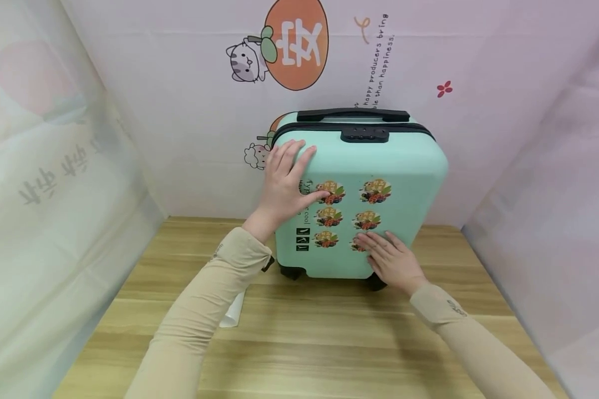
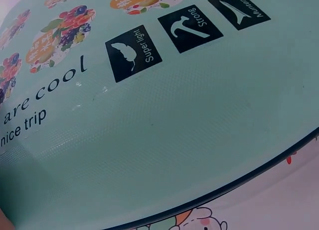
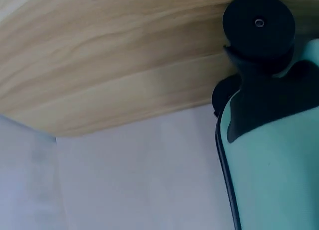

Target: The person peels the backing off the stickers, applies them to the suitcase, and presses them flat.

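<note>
A mint-green suitcase (image 1: 409,166) stands upright on the wooden table, its black carry handle (image 1: 353,113) and combination lock (image 1: 364,135) at the top. Round fruit stickers (image 1: 376,192) sit in two columns on its front. My left hand (image 1: 285,185) rests with extended fingers on the upper left of that front, thumb on a sticker. Lower right, the straight fingers of my right hand (image 1: 393,263) lie over the bottom sticker and partly hide it. The left wrist view shows black printed squares (image 2: 133,53) and lettering; the right wrist view shows a black wheel (image 3: 258,28).
A white sheet or roll (image 1: 233,310) lies on the wooden table (image 1: 299,354), partly behind the left sleeve. Behind the suitcase hangs a printed pale cloth (image 1: 179,111). More cloth walls stand on the left (image 1: 40,249) and right (image 1: 554,194).
</note>
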`<state>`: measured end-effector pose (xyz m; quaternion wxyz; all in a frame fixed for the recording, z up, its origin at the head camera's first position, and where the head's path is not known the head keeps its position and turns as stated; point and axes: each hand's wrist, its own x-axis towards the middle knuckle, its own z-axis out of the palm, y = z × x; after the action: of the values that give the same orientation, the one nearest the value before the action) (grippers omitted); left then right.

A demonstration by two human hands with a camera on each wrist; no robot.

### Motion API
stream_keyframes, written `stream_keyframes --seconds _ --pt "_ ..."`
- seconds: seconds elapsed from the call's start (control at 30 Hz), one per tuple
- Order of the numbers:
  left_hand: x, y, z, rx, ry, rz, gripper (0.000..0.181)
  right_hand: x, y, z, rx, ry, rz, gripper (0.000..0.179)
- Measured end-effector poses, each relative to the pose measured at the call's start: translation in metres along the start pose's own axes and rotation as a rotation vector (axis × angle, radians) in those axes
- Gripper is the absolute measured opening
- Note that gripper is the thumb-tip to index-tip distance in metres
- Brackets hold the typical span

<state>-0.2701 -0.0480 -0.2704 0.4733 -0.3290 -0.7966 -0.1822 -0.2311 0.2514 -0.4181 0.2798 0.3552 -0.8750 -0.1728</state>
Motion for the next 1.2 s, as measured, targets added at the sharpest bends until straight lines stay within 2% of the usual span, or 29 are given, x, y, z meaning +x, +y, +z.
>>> stream_keyframes --seconds 0.17,0.23,0.37,0.5,0.63,0.73,0.93,1.1,1.17,1.2 --pt "0.000 -0.001 -0.003 0.027 -0.027 0.002 0.084 -0.001 -0.006 -0.004 0.036 -0.018 0.092 0.049" --pt "0.000 -0.002 -0.004 0.036 -0.031 0.002 0.084 -0.002 -0.013 0.000 0.047 -0.001 0.093 0.050" --pt "-0.001 -0.004 -0.004 0.055 -0.023 0.004 0.085 0.000 -0.028 0.012 0.042 0.059 -0.011 0.054" --pt "0.000 -0.004 -0.004 0.064 -0.030 0.002 0.085 0.004 -0.036 0.022 -0.011 0.110 -0.125 0.054" --pt "0.001 -0.003 -0.003 0.054 -0.032 0.003 0.085 0.005 -0.031 0.026 -0.100 0.093 -0.177 0.053" --pt "0.001 -0.002 -0.001 0.041 -0.026 0.010 0.085 0.004 -0.021 0.024 -0.134 0.086 -0.184 0.053" --pt "0.000 -0.003 0.001 0.018 0.007 0.018 0.085 0.001 -0.004 0.016 -0.126 0.040 -0.120 0.058" --pt "-0.001 -0.004 0.002 0.024 0.000 0.019 0.085 -0.002 -0.002 0.006 -0.106 -0.036 -0.004 0.090" --pt "-0.001 -0.004 0.003 0.024 -0.011 0.017 0.085 -0.002 -0.005 0.005 -0.071 -0.068 0.047 0.090" --pt "-0.001 -0.005 0.003 0.024 -0.013 0.016 0.085 -0.002 -0.007 0.004 -0.058 -0.077 0.064 0.084"
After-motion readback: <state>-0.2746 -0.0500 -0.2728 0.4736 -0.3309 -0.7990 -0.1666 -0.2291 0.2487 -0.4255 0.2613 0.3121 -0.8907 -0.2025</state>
